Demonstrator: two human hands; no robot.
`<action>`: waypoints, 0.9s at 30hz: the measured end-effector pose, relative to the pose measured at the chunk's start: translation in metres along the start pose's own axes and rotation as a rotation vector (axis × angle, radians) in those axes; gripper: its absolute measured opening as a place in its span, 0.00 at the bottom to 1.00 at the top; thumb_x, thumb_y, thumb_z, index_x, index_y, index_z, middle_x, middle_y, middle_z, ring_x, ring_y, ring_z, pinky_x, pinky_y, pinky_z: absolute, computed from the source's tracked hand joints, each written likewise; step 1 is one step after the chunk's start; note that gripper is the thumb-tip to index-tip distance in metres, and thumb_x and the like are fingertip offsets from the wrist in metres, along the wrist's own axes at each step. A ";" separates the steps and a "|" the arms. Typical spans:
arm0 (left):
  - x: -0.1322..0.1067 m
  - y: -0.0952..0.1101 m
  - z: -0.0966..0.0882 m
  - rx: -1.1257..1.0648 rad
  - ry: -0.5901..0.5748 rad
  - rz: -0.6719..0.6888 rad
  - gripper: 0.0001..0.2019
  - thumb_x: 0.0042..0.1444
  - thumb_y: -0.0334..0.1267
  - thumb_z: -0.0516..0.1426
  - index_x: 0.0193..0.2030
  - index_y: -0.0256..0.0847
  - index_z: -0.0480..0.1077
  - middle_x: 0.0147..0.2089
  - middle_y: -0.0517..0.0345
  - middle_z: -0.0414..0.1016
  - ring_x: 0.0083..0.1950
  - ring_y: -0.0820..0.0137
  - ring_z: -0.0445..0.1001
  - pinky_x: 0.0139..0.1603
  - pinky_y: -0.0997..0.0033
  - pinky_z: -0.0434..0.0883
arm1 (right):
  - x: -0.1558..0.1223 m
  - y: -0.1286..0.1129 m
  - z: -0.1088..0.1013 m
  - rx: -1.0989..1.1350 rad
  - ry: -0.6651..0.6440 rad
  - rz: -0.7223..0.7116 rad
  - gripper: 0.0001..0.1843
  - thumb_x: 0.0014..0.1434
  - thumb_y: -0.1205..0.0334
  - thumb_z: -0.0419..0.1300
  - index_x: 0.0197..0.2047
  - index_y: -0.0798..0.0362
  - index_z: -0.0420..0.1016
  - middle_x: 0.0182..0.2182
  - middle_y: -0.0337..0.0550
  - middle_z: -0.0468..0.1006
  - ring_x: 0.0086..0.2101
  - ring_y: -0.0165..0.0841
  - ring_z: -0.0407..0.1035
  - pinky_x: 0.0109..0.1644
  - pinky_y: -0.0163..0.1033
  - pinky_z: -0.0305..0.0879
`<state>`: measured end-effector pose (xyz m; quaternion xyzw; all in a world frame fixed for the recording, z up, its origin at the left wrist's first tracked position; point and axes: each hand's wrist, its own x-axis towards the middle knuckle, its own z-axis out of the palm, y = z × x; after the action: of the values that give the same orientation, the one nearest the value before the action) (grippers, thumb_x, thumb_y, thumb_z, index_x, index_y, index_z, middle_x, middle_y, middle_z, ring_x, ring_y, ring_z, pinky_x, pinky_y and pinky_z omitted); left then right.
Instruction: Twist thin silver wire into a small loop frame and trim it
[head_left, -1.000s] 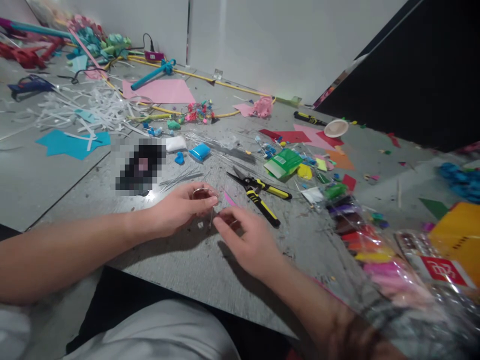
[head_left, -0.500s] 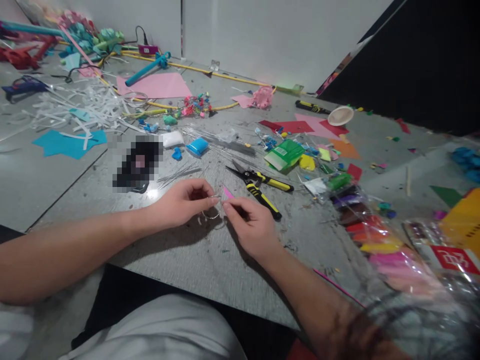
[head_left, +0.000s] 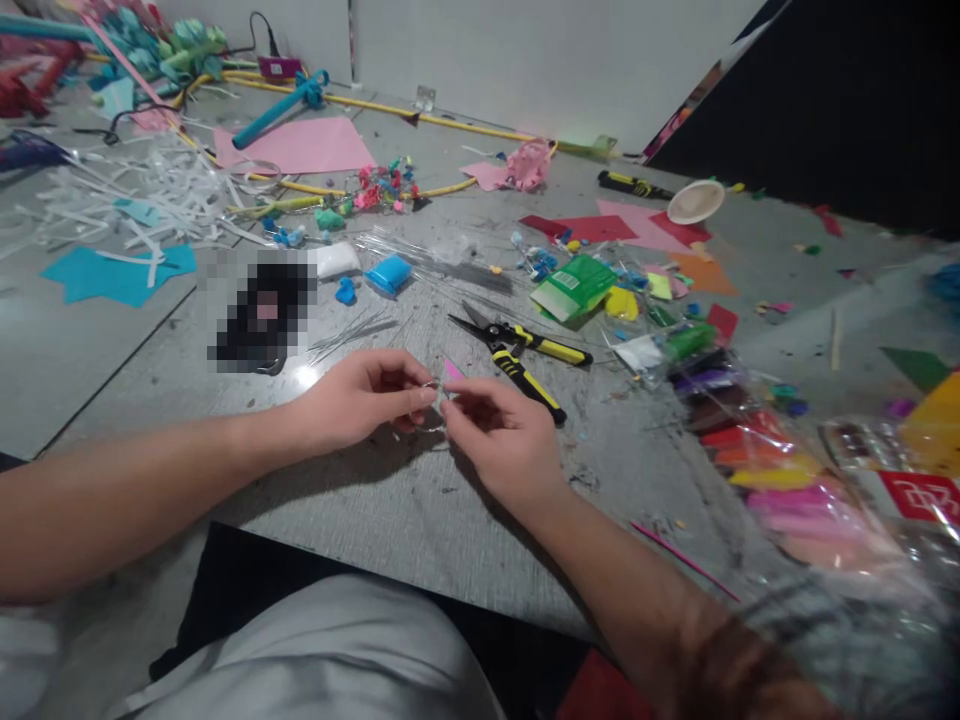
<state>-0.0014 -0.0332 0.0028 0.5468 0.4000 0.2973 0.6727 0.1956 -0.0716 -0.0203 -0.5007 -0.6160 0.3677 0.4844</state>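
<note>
Between my fingertips is a thin silvery wire (head_left: 433, 429) bent into a loop, partly hidden by the fingers. My left hand (head_left: 373, 395) pinches it from the left, thumb against forefinger. From the right, my right hand (head_left: 506, 430) pinches the same wire close to the left fingertips. Just beyond the right fingers lie black pliers-like cutters (head_left: 504, 340) with yellow and black handles, jaws apart. A small pink pointed piece (head_left: 453, 370) shows behind the right fingertips. Straight lengths of wire (head_left: 352, 335) lie past my left hand.
A pixelated dark object (head_left: 262, 312) lies at left, near white paper strips (head_left: 161, 190). Blue (head_left: 388, 274) and green (head_left: 574, 287) packets sit ahead. Bags of coloured clay (head_left: 787, 480) spread to the right. Farther back are pink paper (head_left: 307, 146) and a yellow cable (head_left: 480, 128).
The view has shifted slightly. Both hands still pinch the wire, and the loop has turned a little between the fingertips.
</note>
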 end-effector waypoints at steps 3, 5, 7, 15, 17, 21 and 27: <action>0.000 0.001 0.000 0.033 -0.020 0.017 0.16 0.63 0.48 0.66 0.38 0.35 0.76 0.32 0.55 0.79 0.32 0.73 0.77 0.35 0.74 0.76 | 0.001 0.002 -0.001 -0.056 0.033 -0.019 0.07 0.57 0.61 0.68 0.40 0.50 0.83 0.31 0.39 0.81 0.28 0.32 0.76 0.30 0.38 0.75; 0.001 0.001 0.001 0.025 -0.032 0.007 0.16 0.63 0.48 0.65 0.37 0.34 0.76 0.31 0.56 0.79 0.31 0.74 0.76 0.35 0.74 0.76 | 0.002 0.003 -0.002 -0.141 0.066 -0.080 0.07 0.57 0.61 0.67 0.39 0.51 0.83 0.37 0.43 0.81 0.30 0.33 0.77 0.30 0.39 0.74; 0.001 0.000 0.003 0.005 -0.038 -0.010 0.15 0.63 0.47 0.65 0.36 0.34 0.76 0.30 0.57 0.78 0.30 0.75 0.75 0.35 0.75 0.76 | 0.004 0.003 -0.004 -0.258 0.078 -0.210 0.06 0.58 0.63 0.66 0.40 0.50 0.82 0.40 0.46 0.81 0.35 0.36 0.78 0.34 0.42 0.75; -0.003 0.001 0.008 0.064 -0.045 -0.014 0.11 0.63 0.41 0.65 0.34 0.35 0.75 0.28 0.59 0.77 0.29 0.76 0.75 0.34 0.77 0.76 | 0.000 -0.002 -0.004 -0.537 -0.012 -0.488 0.08 0.59 0.71 0.60 0.38 0.51 0.80 0.32 0.40 0.84 0.38 0.41 0.78 0.46 0.50 0.67; -0.004 0.002 0.009 0.070 -0.055 -0.019 0.11 0.63 0.41 0.65 0.34 0.35 0.75 0.27 0.60 0.76 0.29 0.76 0.75 0.33 0.77 0.75 | -0.002 -0.005 -0.004 -0.531 -0.035 -0.508 0.08 0.60 0.72 0.60 0.37 0.52 0.79 0.29 0.39 0.82 0.35 0.38 0.77 0.43 0.47 0.67; -0.005 0.003 0.008 0.069 -0.069 -0.009 0.11 0.63 0.41 0.65 0.33 0.36 0.75 0.27 0.60 0.77 0.29 0.76 0.75 0.33 0.77 0.75 | 0.000 -0.007 -0.008 -0.538 -0.087 -0.527 0.08 0.62 0.72 0.59 0.35 0.52 0.78 0.29 0.39 0.82 0.33 0.37 0.76 0.40 0.45 0.67; -0.003 0.005 0.007 0.120 -0.042 0.011 0.12 0.63 0.42 0.66 0.33 0.36 0.76 0.29 0.58 0.78 0.30 0.75 0.76 0.34 0.76 0.75 | 0.007 -0.001 -0.014 -0.512 -0.100 -0.584 0.09 0.63 0.72 0.60 0.40 0.50 0.79 0.33 0.38 0.85 0.35 0.36 0.79 0.43 0.45 0.68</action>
<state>0.0030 -0.0378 0.0089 0.5945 0.4000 0.2652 0.6452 0.2089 -0.0653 -0.0141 -0.3903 -0.8272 0.0729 0.3976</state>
